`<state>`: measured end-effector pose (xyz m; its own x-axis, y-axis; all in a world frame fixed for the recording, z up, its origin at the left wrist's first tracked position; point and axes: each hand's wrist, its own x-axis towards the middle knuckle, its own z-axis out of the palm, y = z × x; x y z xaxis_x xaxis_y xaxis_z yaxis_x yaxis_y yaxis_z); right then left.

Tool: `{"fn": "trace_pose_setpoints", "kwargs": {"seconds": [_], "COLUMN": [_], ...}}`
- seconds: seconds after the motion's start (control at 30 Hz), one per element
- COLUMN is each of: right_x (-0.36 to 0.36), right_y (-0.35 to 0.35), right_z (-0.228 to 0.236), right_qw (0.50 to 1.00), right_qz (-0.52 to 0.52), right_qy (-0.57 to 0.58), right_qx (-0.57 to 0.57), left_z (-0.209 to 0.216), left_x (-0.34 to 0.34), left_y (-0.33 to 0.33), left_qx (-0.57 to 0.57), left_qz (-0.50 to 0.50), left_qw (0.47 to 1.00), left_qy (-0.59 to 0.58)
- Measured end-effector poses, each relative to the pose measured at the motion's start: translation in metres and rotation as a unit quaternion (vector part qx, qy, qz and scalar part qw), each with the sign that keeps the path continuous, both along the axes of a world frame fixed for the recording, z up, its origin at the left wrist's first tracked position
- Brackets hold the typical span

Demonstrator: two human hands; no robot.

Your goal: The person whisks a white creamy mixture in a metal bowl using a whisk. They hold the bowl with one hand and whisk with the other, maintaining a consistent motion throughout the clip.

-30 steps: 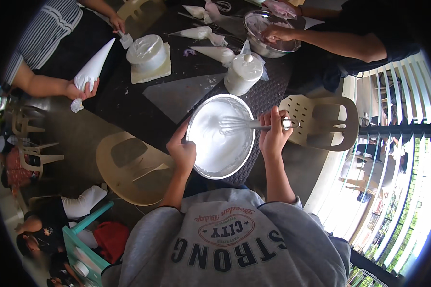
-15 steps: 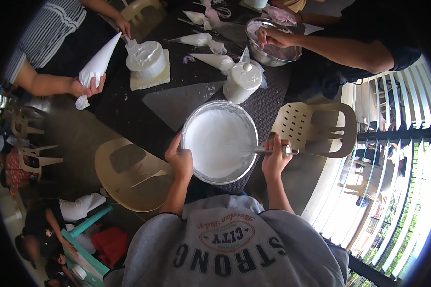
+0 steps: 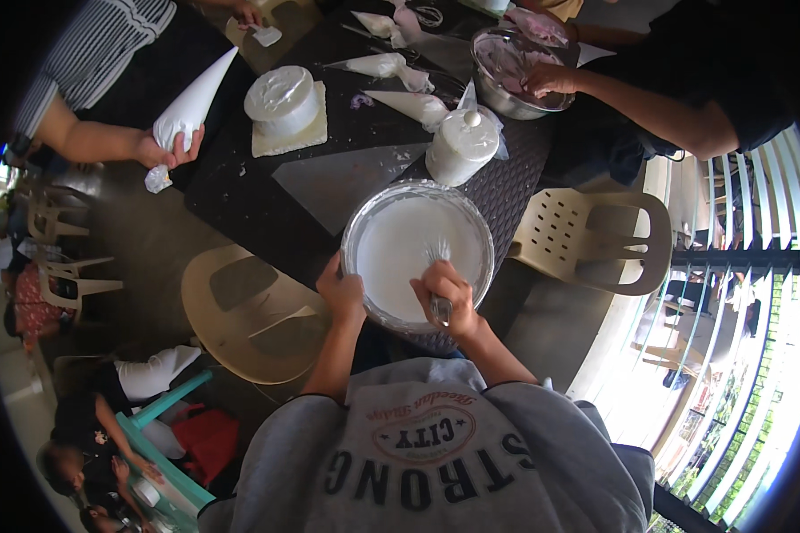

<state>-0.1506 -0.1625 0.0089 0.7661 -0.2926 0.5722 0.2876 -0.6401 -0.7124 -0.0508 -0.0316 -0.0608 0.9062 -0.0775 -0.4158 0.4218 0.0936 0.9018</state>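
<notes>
My left hand (image 3: 341, 289) grips the near left rim of a large round bowl (image 3: 484, 233), tilted toward me at the table's near edge. White cream (image 3: 387, 258) fills its bottom, with smears up the inner wall. Over the bowl's right side, my right hand (image 3: 446, 298) is wrapped round the handle of a wire whisk (image 3: 437, 250). The whisk's wires point away from me and dip into the cream. Just beyond the bowl stands a white lidded canister (image 3: 462, 147) with a round knob.
Piping bags (image 3: 409, 107) lie on the dark table (image 3: 240, 200). A white-frosted cake (image 3: 284, 105) sits on a square board (image 3: 289, 138). One co-worker holds a filled piping bag (image 3: 191, 102) and a spatula (image 3: 266, 35); another works in a steel bowl (image 3: 516, 107). Plastic chairs (image 3: 253, 311) flank me.
My right hand has swung from the bowl's right rim to over the cream, turning the whisk to point away from me. The left co-worker's spatula has left the cake.
</notes>
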Motion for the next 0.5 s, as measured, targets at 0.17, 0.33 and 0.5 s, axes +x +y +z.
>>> {"fn": "trace_pose_setpoints", "kwargs": {"seconds": [0.17,0.33,0.5], "right_x": [-0.024,-0.002,0.001], "right_y": [0.036,0.036,0.017], "right_z": [0.018,-0.010,-0.002], "right_qw": [0.982,0.983,0.997], "right_qz": [-0.042,0.044,0.067], "right_qy": [0.037,-0.078,-0.031], "right_qx": [0.179,0.163,-0.021], "left_z": [-0.013,0.001,-0.002], "left_x": [0.004,-0.001,-0.002], "left_y": [0.003,0.006,0.009], "left_qx": [0.075,0.014,0.007], "left_qz": [-0.018,-0.023,-0.005], "left_qw": [0.996,1.000,1.000], "left_qy": [-0.053,-0.003,0.004]}}
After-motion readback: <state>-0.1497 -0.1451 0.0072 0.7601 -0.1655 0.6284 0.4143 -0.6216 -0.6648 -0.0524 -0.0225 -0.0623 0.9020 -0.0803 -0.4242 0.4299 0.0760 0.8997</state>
